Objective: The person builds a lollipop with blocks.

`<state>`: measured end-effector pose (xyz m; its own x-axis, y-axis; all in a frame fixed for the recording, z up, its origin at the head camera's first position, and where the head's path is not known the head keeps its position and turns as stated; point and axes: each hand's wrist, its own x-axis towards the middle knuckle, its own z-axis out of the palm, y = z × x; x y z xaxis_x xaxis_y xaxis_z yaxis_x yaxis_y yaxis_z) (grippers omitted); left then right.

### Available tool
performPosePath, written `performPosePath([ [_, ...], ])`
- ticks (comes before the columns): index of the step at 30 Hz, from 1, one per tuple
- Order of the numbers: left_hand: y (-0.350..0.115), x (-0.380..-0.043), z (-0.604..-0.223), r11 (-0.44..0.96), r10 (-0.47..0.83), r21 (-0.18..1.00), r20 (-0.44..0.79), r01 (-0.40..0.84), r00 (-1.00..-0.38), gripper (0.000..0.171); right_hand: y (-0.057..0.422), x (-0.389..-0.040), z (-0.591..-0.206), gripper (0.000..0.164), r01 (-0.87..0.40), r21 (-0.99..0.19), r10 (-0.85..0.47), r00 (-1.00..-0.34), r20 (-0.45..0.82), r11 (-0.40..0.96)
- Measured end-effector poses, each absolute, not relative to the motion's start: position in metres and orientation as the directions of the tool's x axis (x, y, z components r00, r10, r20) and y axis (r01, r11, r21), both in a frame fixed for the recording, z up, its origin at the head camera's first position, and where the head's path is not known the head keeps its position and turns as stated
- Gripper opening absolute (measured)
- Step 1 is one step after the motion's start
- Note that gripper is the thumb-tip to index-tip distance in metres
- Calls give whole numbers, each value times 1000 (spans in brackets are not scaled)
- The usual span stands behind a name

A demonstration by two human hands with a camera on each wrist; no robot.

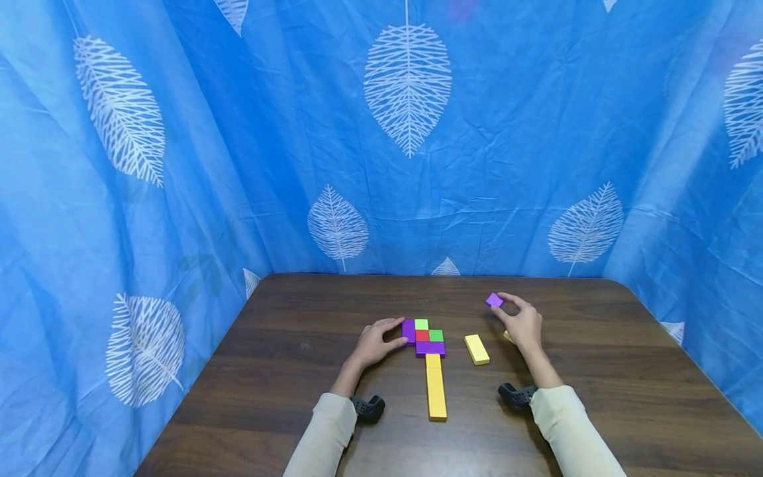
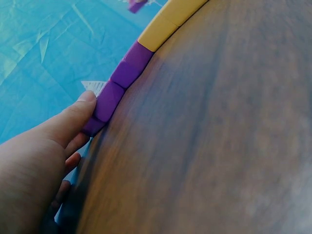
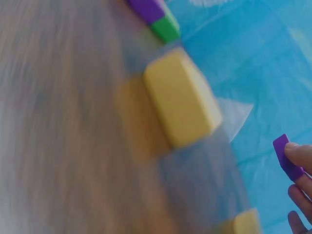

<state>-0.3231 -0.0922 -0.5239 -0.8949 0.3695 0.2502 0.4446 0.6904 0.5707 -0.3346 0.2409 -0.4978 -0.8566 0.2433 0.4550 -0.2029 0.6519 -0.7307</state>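
Observation:
On the table lies a flat pattern of coloured blocks. My left hand [image 1: 374, 343] is at its left side, thumb and forefinger at opposite ends of an upright purple block [image 1: 408, 332]. To the right of that block are a light green block [image 1: 421, 324], a red block [image 1: 422, 336] and a green block [image 1: 436, 335]. A second purple block [image 1: 430, 348] lies crosswise below them, with a yellow column [image 1: 436, 391] running toward me. Farther right, my right hand [image 1: 524, 326] pinches a small purple block [image 3: 287, 157] between thumb and fingers, held above the table.
A loose yellow block [image 1: 476, 349] lies between the pattern and my right forearm. Another yellow block [image 1: 508, 336] is mostly hidden behind my right hand. Blue leaf-print cloth [image 1: 411, 218] hangs behind the dark wooden table [image 1: 268, 371] and along its sides.

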Motion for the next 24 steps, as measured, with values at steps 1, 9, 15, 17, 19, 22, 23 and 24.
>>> performPosePath([
  [1,-92,-323,-524,690,370,571,250,445,-895,54,237,-335,-494,35,-219,-735,241,-852,464,641],
  [9,-93,-323,-524,684,372,576,253,447,-893,55,206,-334,-474,34,-369,-750,153,-838,524,549],
  [15,-93,-324,-524,685,369,578,249,443,-895,55,187,-336,-477,33,-418,-715,83,-831,551,561],
  [17,-93,-323,-524,682,370,581,249,444,-895,55,181,-336,-479,34,-416,-709,50,-843,536,570],
  [19,-93,-323,-524,682,371,582,246,443,-895,55,177,-336,-482,34,-410,-713,14,-862,507,568],
  [22,-93,-324,-524,681,369,586,243,439,-897,55,171,-336,-487,34,-395,-719,-34,-887,461,572],
  [23,-92,-324,-524,682,368,585,243,438,-898,55,170,-336,-488,34,-389,-723,-47,-894,445,571],
  [24,-92,-324,-524,682,367,585,244,438,-898,55,169,-335,-490,34,-382,-726,-58,-902,429,571],
])
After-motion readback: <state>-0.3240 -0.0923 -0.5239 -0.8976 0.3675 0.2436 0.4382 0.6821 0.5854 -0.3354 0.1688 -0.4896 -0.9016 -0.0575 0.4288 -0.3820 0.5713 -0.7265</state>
